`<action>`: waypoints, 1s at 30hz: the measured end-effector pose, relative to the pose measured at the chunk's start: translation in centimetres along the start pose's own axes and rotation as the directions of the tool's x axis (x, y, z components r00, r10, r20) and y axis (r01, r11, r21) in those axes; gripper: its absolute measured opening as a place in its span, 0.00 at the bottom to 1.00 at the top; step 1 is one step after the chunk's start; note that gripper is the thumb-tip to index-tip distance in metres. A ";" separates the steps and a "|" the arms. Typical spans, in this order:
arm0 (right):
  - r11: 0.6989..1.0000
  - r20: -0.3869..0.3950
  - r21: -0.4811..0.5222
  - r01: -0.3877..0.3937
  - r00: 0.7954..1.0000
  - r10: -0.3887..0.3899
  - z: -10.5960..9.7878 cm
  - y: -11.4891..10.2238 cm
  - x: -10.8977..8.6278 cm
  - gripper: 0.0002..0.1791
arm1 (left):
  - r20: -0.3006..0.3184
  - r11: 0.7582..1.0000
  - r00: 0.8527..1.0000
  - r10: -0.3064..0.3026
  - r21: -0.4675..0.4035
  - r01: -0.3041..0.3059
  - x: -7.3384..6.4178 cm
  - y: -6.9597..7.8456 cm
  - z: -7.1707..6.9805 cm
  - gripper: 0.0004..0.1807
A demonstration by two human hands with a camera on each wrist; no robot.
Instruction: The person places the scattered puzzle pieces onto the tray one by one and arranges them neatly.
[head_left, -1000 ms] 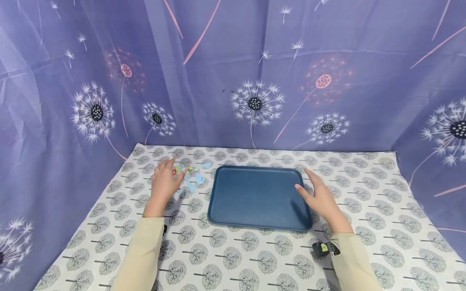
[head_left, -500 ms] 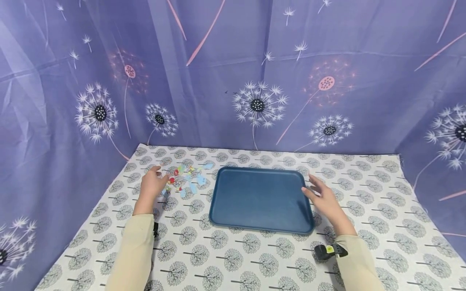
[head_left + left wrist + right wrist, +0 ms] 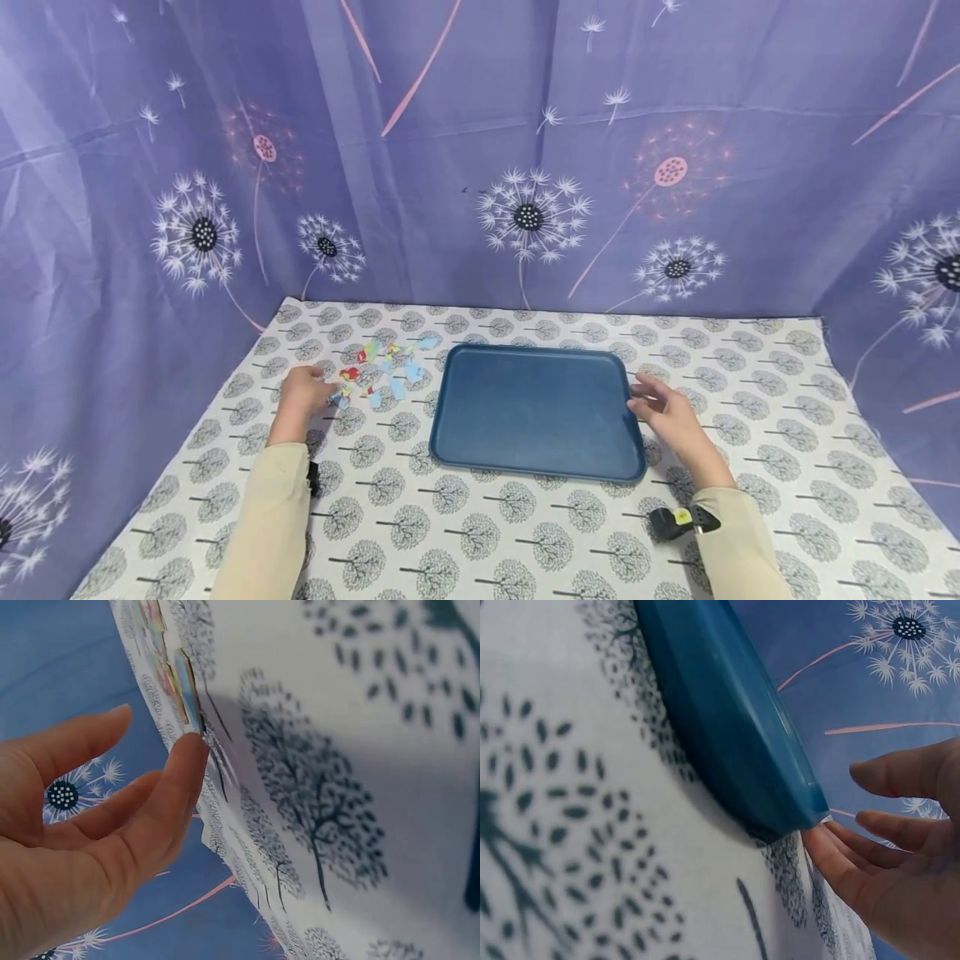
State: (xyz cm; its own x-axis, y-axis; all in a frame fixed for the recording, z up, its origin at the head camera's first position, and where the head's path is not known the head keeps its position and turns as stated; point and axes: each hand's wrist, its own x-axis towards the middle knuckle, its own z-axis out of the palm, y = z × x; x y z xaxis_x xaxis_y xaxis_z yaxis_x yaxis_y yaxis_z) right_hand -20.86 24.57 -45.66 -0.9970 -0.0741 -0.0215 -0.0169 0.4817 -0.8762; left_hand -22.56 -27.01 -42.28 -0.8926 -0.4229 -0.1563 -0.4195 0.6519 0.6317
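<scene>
Several small flat puzzle-like pieces (image 3: pixel 396 387), light blue with red, green and yellow patches, lie scattered on the left of the cloth. My left hand (image 3: pixel 303 393) is at their near left side. In the left wrist view its thumb and fingers (image 3: pixel 184 769) are apart, and one fingertip meets the end of a light blue piece (image 3: pixel 187 686). A dark blue rectangular tray (image 3: pixel 536 412) lies flat at the middle, its inside bare. My right hand (image 3: pixel 671 419) is at its right edge with nothing gripped. Fingertips are right at the tray's rim (image 3: pixel 810 799) in the right wrist view, thumb raised away.
A white cloth (image 3: pixel 480 550) printed with grey trees covers the table. Behind it and along both sides hangs a purple curtain (image 3: pixel 420 208) with dandelions. A dark camera (image 3: pixel 666 523) is strapped at the right wrist.
My left hand has drawn back from over the pieces to their near left side, uncovering more of them. My right hand has shifted slightly down along the tray's right edge. The tray stays put.
</scene>
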 end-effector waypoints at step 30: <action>1.000 0.056 0.002 0.007 0.998 -0.007 -0.2 0.8 -0.1 0.30 | 0.082 0.993 0.994 0.066 0.088 -0.073 0.5 -1.3 0.5 0.15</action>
State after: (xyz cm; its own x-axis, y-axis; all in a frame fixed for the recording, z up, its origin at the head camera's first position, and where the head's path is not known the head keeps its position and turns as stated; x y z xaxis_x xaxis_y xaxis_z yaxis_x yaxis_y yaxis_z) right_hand -20.82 25.17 -46.23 -0.9911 -0.1259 -0.0424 -0.0234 0.4799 -0.8770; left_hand -22.57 -27.75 -43.61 -0.9288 -0.3260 -0.1765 -0.3663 0.7338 0.5722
